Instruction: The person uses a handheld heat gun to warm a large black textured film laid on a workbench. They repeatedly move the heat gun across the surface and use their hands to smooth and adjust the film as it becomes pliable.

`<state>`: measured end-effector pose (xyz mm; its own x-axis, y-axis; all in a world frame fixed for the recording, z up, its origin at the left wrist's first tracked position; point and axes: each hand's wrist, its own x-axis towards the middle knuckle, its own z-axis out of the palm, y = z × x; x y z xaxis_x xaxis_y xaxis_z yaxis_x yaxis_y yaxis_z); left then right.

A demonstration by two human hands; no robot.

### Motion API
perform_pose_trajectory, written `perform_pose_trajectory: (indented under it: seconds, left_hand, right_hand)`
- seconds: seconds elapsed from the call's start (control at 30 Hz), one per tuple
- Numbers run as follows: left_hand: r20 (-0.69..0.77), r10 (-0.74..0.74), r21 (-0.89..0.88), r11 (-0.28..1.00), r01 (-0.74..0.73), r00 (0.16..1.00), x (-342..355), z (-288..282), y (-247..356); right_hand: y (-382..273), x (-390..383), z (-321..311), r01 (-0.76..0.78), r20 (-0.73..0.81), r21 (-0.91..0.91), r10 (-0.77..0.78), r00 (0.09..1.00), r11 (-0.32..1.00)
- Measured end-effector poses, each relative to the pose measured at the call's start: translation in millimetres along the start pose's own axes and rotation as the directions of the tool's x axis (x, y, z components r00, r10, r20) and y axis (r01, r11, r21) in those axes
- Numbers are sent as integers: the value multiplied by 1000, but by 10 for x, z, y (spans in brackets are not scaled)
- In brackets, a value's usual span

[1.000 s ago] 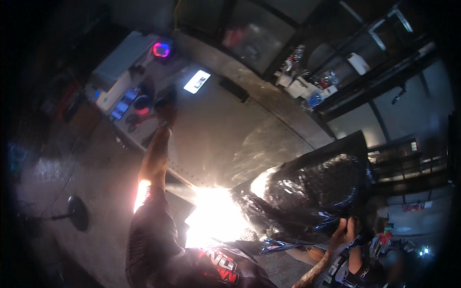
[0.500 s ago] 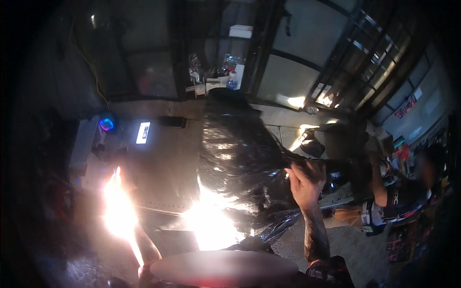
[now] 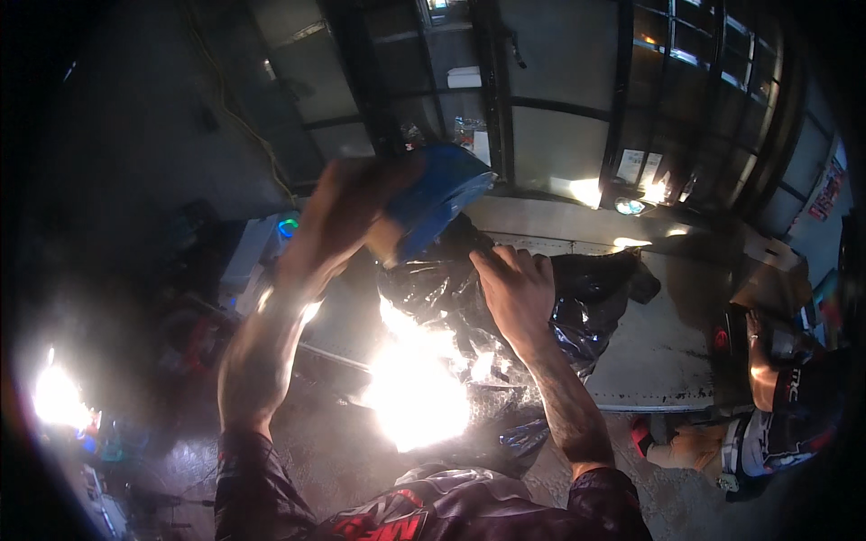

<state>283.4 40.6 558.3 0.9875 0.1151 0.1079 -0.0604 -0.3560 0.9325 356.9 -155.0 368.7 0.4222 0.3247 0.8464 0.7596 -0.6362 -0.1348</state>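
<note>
Well to the left of the black plastic (image 3: 591, 311), a bright light (image 3: 59, 397) flares near the rim of your view. Closer in, still left of the plastic, you have a white box (image 3: 245, 261) with a small glowing ring (image 3: 287, 225) in green and blue beside its upper corner.

Your left hand (image 3: 356, 198) is raised at the upper left of the plastic, its fingers closed around a blue object (image 3: 442, 194); both are blurred, so the exact kind of object cannot be told. That object is in front of the plastic's upper left end, and whether the two touch is unclear. Below your left hand, a strong white glare (image 3: 419, 397) washes out the plastic's lower left part.

Your right hand (image 3: 519, 288) lies over the middle of the plastic, back of the hand upward, fingers bent and resting against it; you cannot tell from here whether they pinch a fold. The plastic itself lies crumpled and shiny across the table (image 3: 667, 338), reaching out to the right past that hand.

Behind the plastic stand dark-framed windows (image 3: 559, 144). Well to its right is an open cardboard box (image 3: 771, 270), with a co-worker (image 3: 785, 419) in a dark top just beside it, one arm reaching toward the box.
</note>
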Motion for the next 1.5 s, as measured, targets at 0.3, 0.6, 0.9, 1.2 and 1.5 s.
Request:
perform_pose_trajectory:
  seconds: [0.3,0.6,0.9,1.2,1.5]
  left_hand:
    - [-35,-149,578,804,142,988,541,620,-29]
    - [-102,-42,652,752,99,994,382,656,-203]
    - [-47,257,467,860,-206,965,-175,515,-494]
    - [-359,221,310,945,-108,907,-1401,811,-1512]
    - [-345,99,-41,992,-121,933,-1248,818,-2306]
  right_hand:
    - [46,-20,5,-41,-30,44,43,999,998]
    - [136,146,88,-224,284,23,209,936,974]
    - [59,34,21,-144,226,-83,160,961,986]
    - [48,59,55,-201,214,7,195,957,980]
    - [-21,461,-103,-67,318,-17,69,946,998]
